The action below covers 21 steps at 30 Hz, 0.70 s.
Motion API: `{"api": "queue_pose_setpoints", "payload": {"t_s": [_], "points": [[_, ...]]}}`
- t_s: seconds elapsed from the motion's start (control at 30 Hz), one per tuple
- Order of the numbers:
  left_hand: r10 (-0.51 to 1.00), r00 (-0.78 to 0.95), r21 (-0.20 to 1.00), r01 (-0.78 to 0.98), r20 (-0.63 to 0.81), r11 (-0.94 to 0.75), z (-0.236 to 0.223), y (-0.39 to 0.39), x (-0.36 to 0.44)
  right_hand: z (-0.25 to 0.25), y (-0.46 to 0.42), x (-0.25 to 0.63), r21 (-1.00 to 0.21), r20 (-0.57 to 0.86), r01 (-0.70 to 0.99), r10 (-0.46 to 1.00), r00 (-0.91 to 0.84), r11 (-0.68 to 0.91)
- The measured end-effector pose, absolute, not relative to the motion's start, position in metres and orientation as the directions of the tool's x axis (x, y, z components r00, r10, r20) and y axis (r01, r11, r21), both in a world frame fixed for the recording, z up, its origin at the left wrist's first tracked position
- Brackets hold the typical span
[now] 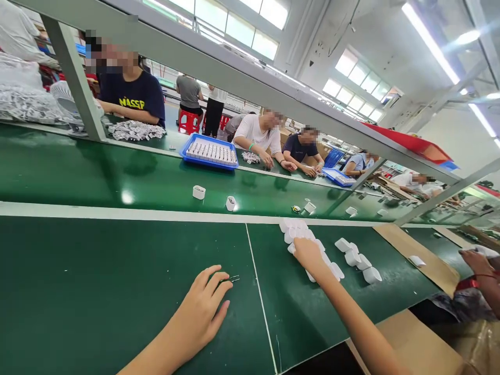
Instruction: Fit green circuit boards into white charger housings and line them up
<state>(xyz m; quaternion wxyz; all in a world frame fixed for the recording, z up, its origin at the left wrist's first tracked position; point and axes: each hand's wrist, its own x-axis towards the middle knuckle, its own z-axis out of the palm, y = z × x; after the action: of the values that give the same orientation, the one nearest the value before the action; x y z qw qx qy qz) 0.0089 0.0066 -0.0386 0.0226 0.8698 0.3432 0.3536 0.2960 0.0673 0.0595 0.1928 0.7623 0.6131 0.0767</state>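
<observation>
My left hand point(209, 299) rests over the green worktop, palm down, its fingers apart and the thumb away from them. Two thin metal prongs point(234, 279) stick out beside its fingertips; the rest of that piece is hidden under the fingers. My right hand point(308, 253) reaches forward onto a cluster of white plastic housings point(295, 225). Its fingers point down behind the hand, so whether they grip a housing is hidden. To the right of this cluster lies a short line of more white housings point(352, 258).
Behind a white strip point(117, 212), a green belt point(164, 182) carries spaced white housings point(199, 192). Across it, several people work beside a blue tray point(209, 151) of white parts and a parts heap point(136, 130). Brown cardboard point(422, 255) and another person's hand point(478, 260) are at right.
</observation>
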Motion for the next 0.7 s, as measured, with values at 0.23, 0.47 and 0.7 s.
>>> {"api": "queue_pose_setpoints", "payload": {"t_s": [0.23,0.47,0.7], "points": [[0.643,0.413,0.256,0.676,0.645,-0.691,-0.038,0.012,0.006,0.046,0.068,0.282,0.428,-0.139,0.890,0.962,0.234,-0.154],[0.691,0.430,0.329,0.653,0.582,-0.683,-0.047,0.008,0.005,0.038,0.070,0.298,0.457,-0.138,0.866,0.945,0.297,-0.205],[0.708,0.412,0.379,0.632,0.574,-0.676,-0.042,0.010,0.007,0.047,0.073,0.302,0.429,-0.147,0.878,0.943,0.299,-0.212]]}}
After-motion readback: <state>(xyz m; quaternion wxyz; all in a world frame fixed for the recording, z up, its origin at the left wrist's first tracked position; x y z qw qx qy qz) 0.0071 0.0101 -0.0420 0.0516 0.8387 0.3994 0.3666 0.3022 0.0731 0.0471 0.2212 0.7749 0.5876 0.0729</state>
